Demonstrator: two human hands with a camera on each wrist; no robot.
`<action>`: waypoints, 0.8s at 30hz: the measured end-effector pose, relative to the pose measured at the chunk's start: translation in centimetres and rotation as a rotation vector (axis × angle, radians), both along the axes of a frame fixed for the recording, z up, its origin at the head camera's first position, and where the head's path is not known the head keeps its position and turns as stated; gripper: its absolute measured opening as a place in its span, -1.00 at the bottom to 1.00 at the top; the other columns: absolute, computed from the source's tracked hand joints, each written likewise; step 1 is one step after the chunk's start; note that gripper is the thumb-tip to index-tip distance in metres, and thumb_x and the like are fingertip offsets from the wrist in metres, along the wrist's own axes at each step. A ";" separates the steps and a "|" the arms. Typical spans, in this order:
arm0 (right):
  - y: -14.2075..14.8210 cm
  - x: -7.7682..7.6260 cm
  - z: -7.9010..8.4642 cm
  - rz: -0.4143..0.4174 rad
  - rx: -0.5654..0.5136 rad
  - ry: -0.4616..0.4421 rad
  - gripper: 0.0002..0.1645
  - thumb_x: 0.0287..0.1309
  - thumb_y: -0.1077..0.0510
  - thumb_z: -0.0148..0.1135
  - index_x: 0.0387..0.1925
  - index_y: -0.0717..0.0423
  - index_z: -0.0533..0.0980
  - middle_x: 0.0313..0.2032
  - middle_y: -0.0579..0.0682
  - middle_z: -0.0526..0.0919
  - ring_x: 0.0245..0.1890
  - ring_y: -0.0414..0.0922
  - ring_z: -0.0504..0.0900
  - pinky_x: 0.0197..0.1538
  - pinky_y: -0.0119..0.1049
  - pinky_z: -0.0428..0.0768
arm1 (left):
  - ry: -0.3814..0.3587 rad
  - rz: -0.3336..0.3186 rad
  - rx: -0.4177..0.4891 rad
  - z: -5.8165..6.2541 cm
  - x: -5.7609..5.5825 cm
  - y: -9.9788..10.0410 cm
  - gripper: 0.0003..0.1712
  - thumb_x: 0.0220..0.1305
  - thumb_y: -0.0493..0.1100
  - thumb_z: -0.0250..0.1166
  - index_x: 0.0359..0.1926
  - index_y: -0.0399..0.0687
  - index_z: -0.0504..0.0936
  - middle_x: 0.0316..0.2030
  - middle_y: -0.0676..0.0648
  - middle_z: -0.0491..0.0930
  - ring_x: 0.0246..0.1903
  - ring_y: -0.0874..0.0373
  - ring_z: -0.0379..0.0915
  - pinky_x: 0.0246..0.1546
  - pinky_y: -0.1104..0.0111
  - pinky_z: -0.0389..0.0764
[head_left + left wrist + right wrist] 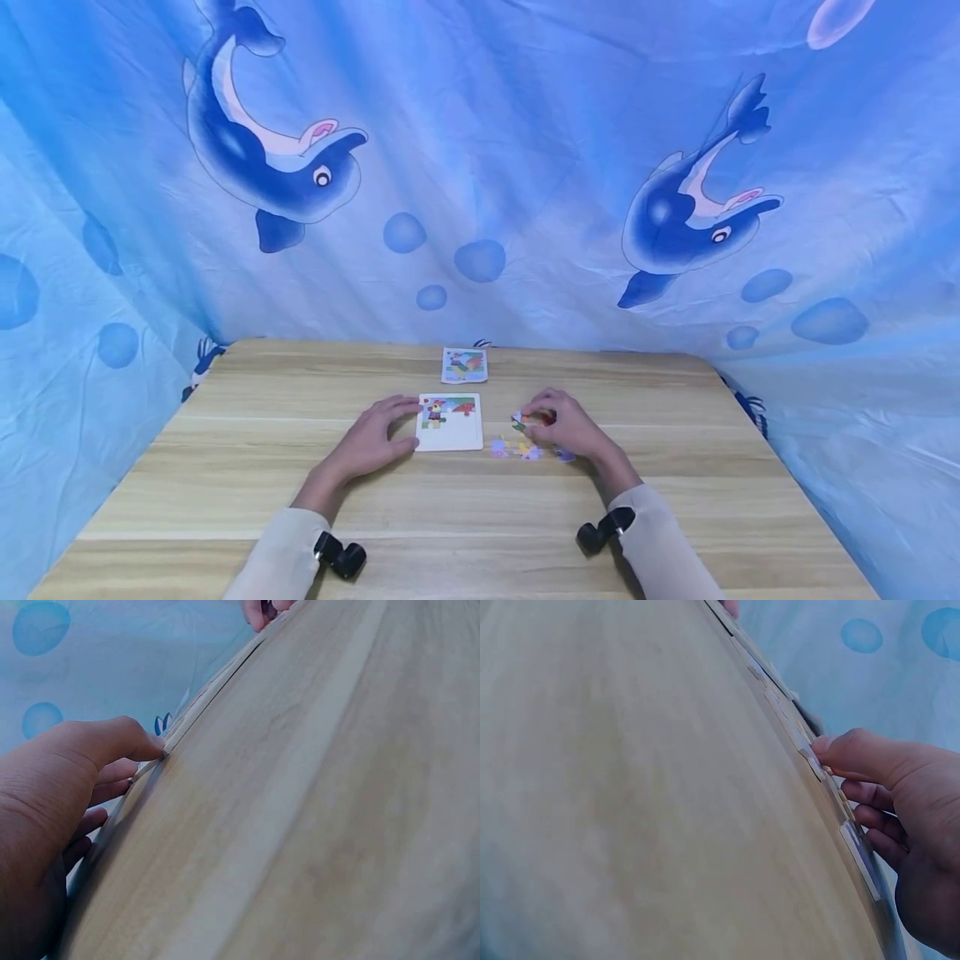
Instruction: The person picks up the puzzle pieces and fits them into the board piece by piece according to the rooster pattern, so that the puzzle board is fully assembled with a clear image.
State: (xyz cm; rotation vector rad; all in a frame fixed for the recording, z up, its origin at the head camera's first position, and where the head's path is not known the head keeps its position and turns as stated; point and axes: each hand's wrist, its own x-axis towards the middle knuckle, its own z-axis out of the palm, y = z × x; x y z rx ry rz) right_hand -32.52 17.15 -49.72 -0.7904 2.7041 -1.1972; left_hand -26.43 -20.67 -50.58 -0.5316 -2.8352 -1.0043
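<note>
A square puzzle board (pixel 459 433) with a white frame lies on the table, its colourful pieces filling the upper part and left side. My left hand (pixel 375 435) rests at the board's left edge, thumb near the lower corner and fingers near the upper one. In the left wrist view the thumb (pixel 139 742) touches the board's rim. Right of the board, my right hand (pixel 564 425) pinches a colourful puzzle piece (pixel 517 419) between thumb and forefinger, low over the table. Loose puzzle pieces (pixel 527 452) lie just below that hand; the palm hides some of them.
A picture card (pixel 464 366) lies behind the board near the table's far edge. The wooden table (pixel 465 517) reaches back to a blue curtain (pixel 480 167) printed with dolphins. Another loose piece (pixel 565 455) lies close to the right wrist.
</note>
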 end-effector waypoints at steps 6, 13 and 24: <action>0.1 0.0 -0.1 -0.035 0.014 0.019 -0.68 0.11 0.09 0.53 -0.06 -0.05 0.75 0.00 -0.07 0.66 0.01 -0.11 0.56 0.05 -0.31 0.58 | -0.008 0.002 -0.004 -0.1 0.0 0.1 -0.32 0.27 0.00 0.37 0.41 0.01 0.52 0.48 -0.09 0.40 0.54 -0.23 0.15 0.51 -0.34 0.12; 0.1 0.0 -0.2 -0.039 0.030 0.059 -0.74 0.11 0.08 0.53 -0.12 -0.08 0.75 -0.02 -0.10 0.67 0.03 -0.11 0.57 0.09 -0.28 0.58 | -0.008 0.001 -0.003 -0.1 0.0 0.1 -0.32 0.28 0.00 0.37 0.41 0.00 0.52 0.48 -0.09 0.41 0.54 -0.23 0.16 0.51 -0.34 0.13; -0.3 0.0 0.2 -0.051 -0.021 0.048 -0.71 0.07 0.07 0.55 -0.12 -0.10 0.76 -0.01 -0.08 0.68 0.00 -0.11 0.62 0.11 -0.21 0.66 | -0.003 0.001 0.002 -0.2 0.0 0.2 -0.32 0.29 0.01 0.36 0.41 0.01 0.52 0.48 -0.09 0.41 0.55 -0.22 0.15 0.52 -0.33 0.12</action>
